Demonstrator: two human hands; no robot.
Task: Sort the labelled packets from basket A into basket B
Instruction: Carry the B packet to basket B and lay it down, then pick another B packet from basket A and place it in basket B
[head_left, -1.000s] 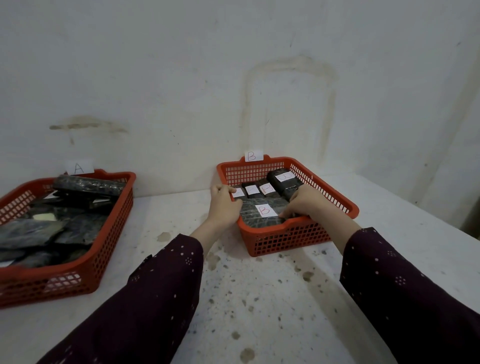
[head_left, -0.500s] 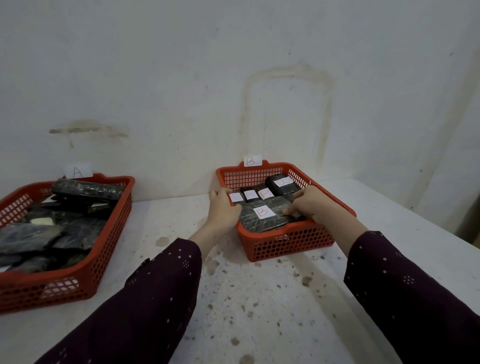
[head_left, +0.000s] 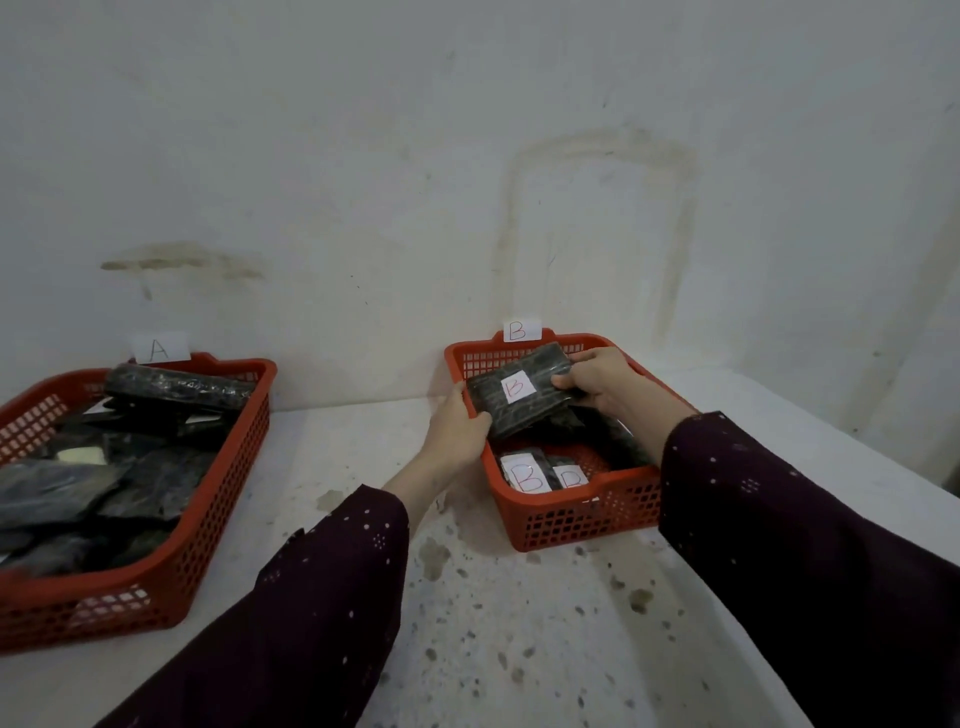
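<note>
Left hand, right hand both grasping one B-labelled packet above basket B; two labels visible beneath.

Basket A left on table, basket B right, against wall

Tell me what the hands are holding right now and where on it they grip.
Both hands hold one dark packet labelled B, lifted over basket B. The left hand grips its left end; the right hand grips its right end.
</note>
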